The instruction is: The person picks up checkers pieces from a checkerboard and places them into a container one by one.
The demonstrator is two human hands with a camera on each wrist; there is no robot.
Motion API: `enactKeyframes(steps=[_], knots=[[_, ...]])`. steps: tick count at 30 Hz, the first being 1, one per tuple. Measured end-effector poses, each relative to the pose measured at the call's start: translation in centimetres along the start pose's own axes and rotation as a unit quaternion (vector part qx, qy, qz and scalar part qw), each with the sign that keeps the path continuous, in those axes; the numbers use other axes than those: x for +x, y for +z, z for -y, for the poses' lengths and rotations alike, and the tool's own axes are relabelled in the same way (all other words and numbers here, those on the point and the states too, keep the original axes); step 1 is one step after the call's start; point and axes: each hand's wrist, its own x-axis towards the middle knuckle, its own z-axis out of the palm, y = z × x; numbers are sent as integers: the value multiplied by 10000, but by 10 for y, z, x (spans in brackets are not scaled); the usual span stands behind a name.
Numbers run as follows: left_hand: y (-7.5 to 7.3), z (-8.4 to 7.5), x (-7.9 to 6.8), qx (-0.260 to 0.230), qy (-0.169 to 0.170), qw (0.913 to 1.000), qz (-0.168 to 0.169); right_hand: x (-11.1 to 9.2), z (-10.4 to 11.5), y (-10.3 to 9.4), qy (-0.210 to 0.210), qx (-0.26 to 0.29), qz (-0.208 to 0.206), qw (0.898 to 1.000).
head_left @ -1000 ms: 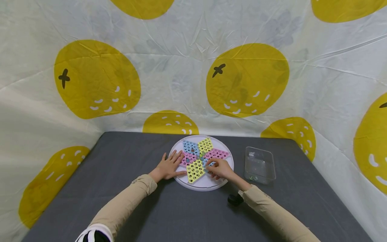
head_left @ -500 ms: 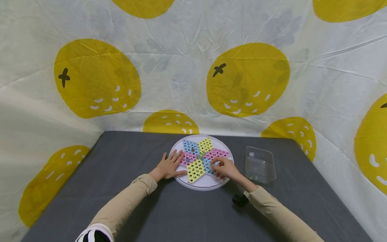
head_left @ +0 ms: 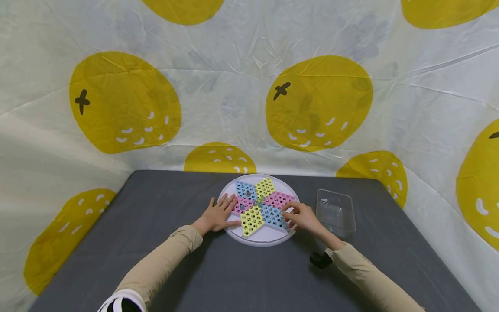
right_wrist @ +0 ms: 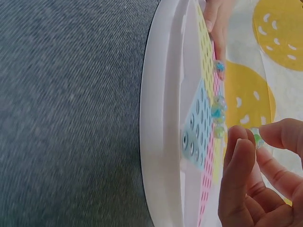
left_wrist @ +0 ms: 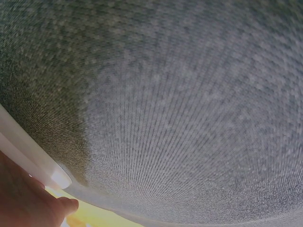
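Note:
A round white game board (head_left: 269, 237) bears a star of pink, yellow and blue panels pitted with holes. Several glass marbles (right_wrist: 219, 112) sit around the star's middle. My left hand (head_left: 218, 215) lies with spread fingers on the board's left rim; in the left wrist view only part of that hand (left_wrist: 28, 198) shows at the lower corner. Above the board's right edge, beside the near blue panel (head_left: 273, 216), my right hand (head_left: 306, 219) pinches a clear marble with green inside (right_wrist: 257, 137) between its fingertips.
A clear plastic box (head_left: 336, 212) stands right of the board, its near corner partly behind the right hand. A dark grey cloth (head_left: 175, 190) covers the table. White fabric with yellow fruit prints (head_left: 218, 86) hangs behind.
My right hand has moved rightward from over the near blue panel to the board's right edge, uncovering that panel. The left hand stays in place.

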Motion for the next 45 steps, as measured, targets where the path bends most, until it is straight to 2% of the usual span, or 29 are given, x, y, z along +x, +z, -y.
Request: enactKeyframes(steps=[5,9,14,20,34,45], knots=[[-2,-1,-2,-39,66,10000,-18,-3,-4,-8,136,-79,-128,9998],[-3,-1,-3,-64,109,9999,-49,-5,-9,-14,57,-51,-161,9998],[-2,-1,-4,-103,111,9998,-94,-10,-13,-23,34,-51,-191,9998],[-2,-2,-4,-59,40,9999,-107,-17,-13,-33,194,26,-277,9994],[-1,0,-1,-36,-2,10000,26,-30,-20,-56,59,103,-330,9994],[-2,1,-2,-68,79,9999,-70,-38,-28,-77,98,-74,-533,9985]])
